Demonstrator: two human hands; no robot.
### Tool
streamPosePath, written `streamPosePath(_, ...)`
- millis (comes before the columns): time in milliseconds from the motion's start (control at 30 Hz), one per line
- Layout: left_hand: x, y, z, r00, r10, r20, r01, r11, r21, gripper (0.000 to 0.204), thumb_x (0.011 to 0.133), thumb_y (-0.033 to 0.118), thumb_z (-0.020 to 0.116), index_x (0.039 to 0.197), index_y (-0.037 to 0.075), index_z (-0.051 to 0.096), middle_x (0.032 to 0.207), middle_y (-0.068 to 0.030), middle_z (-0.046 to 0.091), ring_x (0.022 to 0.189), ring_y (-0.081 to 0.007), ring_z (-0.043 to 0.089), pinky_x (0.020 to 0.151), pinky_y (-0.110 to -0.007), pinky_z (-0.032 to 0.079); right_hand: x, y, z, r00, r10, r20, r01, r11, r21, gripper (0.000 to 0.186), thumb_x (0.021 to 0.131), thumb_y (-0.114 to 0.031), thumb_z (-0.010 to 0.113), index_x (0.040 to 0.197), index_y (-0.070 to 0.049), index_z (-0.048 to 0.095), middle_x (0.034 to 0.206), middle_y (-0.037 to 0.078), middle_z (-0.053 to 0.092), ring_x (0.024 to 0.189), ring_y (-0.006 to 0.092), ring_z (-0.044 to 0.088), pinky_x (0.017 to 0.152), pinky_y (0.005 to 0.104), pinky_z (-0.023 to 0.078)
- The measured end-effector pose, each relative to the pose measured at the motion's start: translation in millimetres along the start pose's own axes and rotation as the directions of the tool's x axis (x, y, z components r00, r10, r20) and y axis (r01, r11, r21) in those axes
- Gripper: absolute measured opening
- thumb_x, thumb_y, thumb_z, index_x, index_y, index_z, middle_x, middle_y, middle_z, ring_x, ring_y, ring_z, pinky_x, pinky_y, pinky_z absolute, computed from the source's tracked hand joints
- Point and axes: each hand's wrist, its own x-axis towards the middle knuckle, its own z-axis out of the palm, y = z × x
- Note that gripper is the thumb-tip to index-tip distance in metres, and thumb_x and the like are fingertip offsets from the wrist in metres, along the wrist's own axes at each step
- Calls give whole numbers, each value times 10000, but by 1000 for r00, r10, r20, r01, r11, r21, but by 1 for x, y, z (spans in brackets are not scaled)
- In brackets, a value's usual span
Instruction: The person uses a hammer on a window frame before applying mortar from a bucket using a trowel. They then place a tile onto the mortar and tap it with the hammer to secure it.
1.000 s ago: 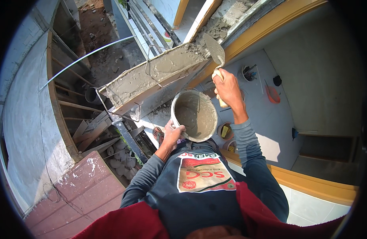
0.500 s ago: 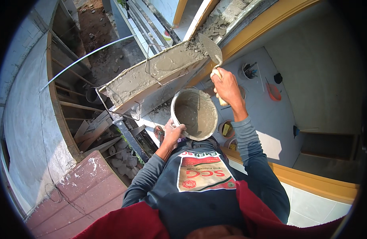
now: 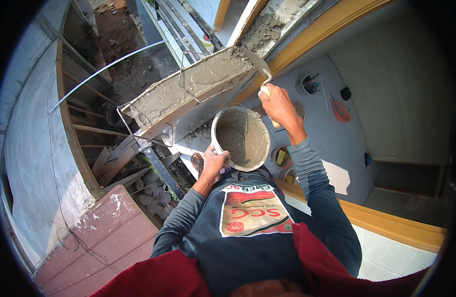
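Observation:
My left hand [image 3: 215, 164] grips the near left rim of a bucket [image 3: 261, 148] held against my front. Grey wet mortar [image 3: 233, 141] lies in its bottom and coats its inner wall. In my right hand [image 3: 281, 106] is a trowel by its pale handle; the mortar-smeared blade [image 3: 256, 63] is tilted edge-on at the right end of a boarded form. That form [image 3: 188, 120] is filled with grey mortar [image 3: 171, 96], smoothed along most of its length and lumpy near the blade. Bent wire clamps [image 3: 182, 81] straddle the form.
Below on the right, a tiled floor [image 3: 332, 143] holds several small buckets and an orange basin [image 3: 340, 111]. A yellow-painted ledge [image 3: 386, 220] runs along the right. A dark metal rail [image 3: 161, 171] stands at lower left, near reddish roofing [image 3: 109, 237]. A pale pipe [image 3: 104, 72] arches at upper left.
The trowel blade has turned from showing its flat face to nearly edge-on and moved slightly left and down. My right hand shifted a little left; the bucket rose slightly.

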Motion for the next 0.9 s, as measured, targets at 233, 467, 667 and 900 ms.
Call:
streamPosePath(233, 2, 2, 1, 1000, 24, -2, -24, 1000, -18, 417, 770, -26, 641, 1180, -6, 566, 824, -75, 678, 617, -134, 627, 489, -251, 496, 0, -17, -18, 961, 214, 174, -241, 958, 155, 226, 924, -163, 525, 921, 56, 582, 607, 116, 577, 489, 175, 593, 458, 353, 470)
streamPosePath(467, 4, 0, -4, 1000, -12, 10, 12, 999, 42, 437, 761, -49, 617, 1190, -14, 542, 921, -106, 670, 712, -197, 665, 572, -335, 585, 8, -18, -9, 995, 84, 54, -90, 989, 119, 284, 907, -155, 564, 1040, 93, 599, 804, 292, 636, 726, 461, 634, 681, 453, 508)
streamPosePath(667, -5, 14, 1, 999, -11, -32, 13, 999, 42, 429, 765, -30, 638, 1185, -9, 559, 854, -83, 688, 649, -139, 644, 507, -259, 514, 4, -7, -5, 995, -7, 103, -1, 997, 74, 293, 894, -142, 551, 1037, 108, 603, 915, 346, 627, 880, 521, 605, 770, 508, 497)
streamPosePath(900, -10, 11, -1, 999, -3, -35, 3, 1000, -18, 422, 769, -51, 630, 1181, -16, 548, 868, -86, 683, 664, -141, 646, 527, -258, 520, 2, -2, 2, 984, 119, 130, -117, 993, -25, 378, 891, -166, 610, 1154, 105, 602, 1022, 327, 646, 980, 483, 632, 836, 437, 517)
